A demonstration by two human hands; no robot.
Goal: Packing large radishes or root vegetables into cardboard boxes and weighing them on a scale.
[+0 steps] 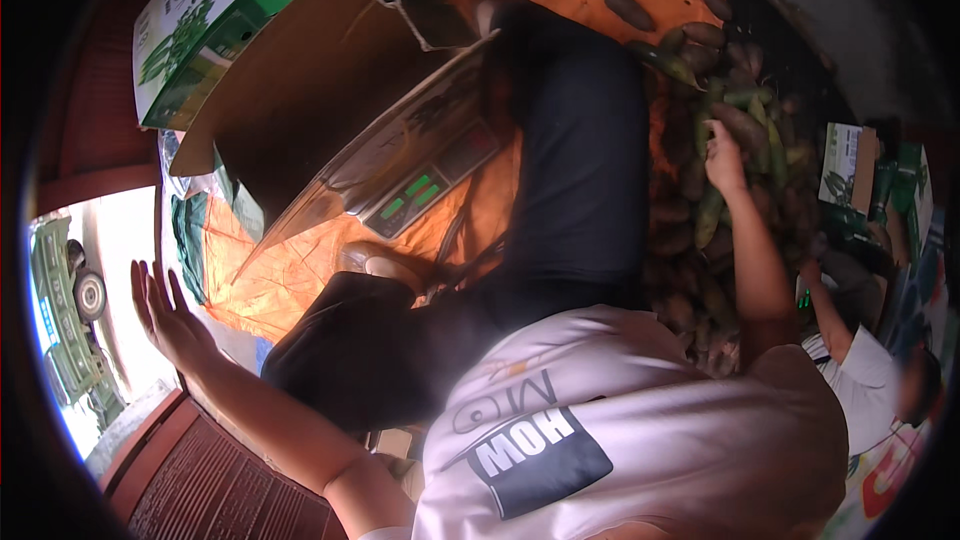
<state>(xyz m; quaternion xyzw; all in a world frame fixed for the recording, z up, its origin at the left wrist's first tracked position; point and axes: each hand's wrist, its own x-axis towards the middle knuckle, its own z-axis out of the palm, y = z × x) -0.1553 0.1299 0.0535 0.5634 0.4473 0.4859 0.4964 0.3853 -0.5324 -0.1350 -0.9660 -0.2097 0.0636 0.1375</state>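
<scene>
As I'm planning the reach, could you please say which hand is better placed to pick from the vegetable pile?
Probably the right hand: it is at the pile, while the left hand, spread open, is across the legs from it.

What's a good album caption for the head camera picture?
Right hand at the piled vegetables, left hand spread open.
</scene>
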